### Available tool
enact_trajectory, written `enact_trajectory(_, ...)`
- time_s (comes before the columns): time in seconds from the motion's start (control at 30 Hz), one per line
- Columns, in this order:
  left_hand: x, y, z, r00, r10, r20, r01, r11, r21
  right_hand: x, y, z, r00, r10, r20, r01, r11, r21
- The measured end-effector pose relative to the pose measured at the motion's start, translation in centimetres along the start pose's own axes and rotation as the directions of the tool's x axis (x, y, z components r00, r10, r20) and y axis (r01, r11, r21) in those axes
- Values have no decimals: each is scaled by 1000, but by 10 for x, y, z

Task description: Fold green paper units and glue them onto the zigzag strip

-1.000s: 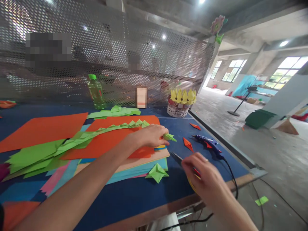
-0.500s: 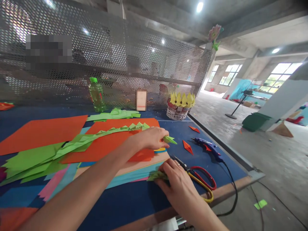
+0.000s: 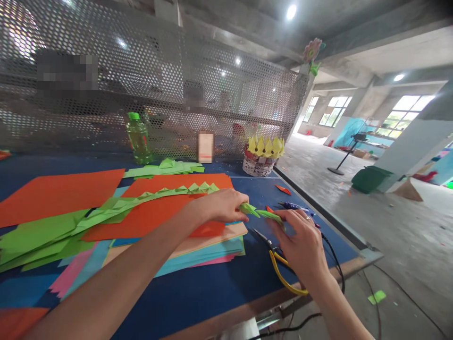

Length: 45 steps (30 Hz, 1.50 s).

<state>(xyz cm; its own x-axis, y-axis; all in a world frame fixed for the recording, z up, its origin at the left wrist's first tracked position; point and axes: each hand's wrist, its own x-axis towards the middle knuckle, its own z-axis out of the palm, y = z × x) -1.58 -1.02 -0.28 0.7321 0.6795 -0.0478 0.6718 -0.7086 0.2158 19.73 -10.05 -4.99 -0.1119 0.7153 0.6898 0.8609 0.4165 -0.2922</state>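
Note:
A long chain of folded green paper (image 3: 166, 191) runs across the orange sheets, and my left hand (image 3: 230, 204) is closed around its right end, with a green tip poking out past the fingers. Facing it, my right hand (image 3: 300, 231) pinches a folded green paper piece (image 3: 271, 215). The two green tips come very close together; I cannot tell whether they touch. Below my right hand lie scissors (image 3: 278, 269) with yellow and red handles, one handle partly covered. A glue gun (image 3: 292, 206) is mostly hidden behind that hand. An orange folded paper piece (image 3: 283, 190) lies farther back.
Orange sheets (image 3: 60, 191) and coloured paper stacks (image 3: 212, 255) cover the table's left and middle. Along the perforated metal screen (image 3: 226, 89) stand a green-capped bottle (image 3: 138, 141) and a basket with yellow paper points (image 3: 260, 163). The table's edge runs along the right.
My right hand has moved up and away from the table's front, bringing the green piece to the chain's end. My left hand stays nearly still, keeping hold of the chain.

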Motion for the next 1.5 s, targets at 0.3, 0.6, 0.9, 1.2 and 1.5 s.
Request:
enact_trajectory(0.3, 0, 1, -1, 1000, 16, 24, -15, 999, -46, 3, 1, 1, 995, -26, 93, 27, 1000, -8)
enact_trajectory(0.6, -2, 5, -4, 1000, 11, 25, -10, 998, -63, -3, 0, -3, 991, -36, 132, 31, 999, 36)
enact_trajectory(0.9, -3, 6, -4, 1000, 12, 1, -12, 997, -82, 0, 2, -2, 990, -33, 137, 30, 999, 21)
enact_trajectory(1.2, -2, 5, -3, 999, 37, -5, -38, 991, -127, 3, 3, -2, 986, -44, 162, 41, 999, 20)
enact_trajectory(1.5, -2, 3, -1, 998, 61, -25, -64, 987, -150, 2, 7, 0, 981, -47, 190, 39, 998, 47)
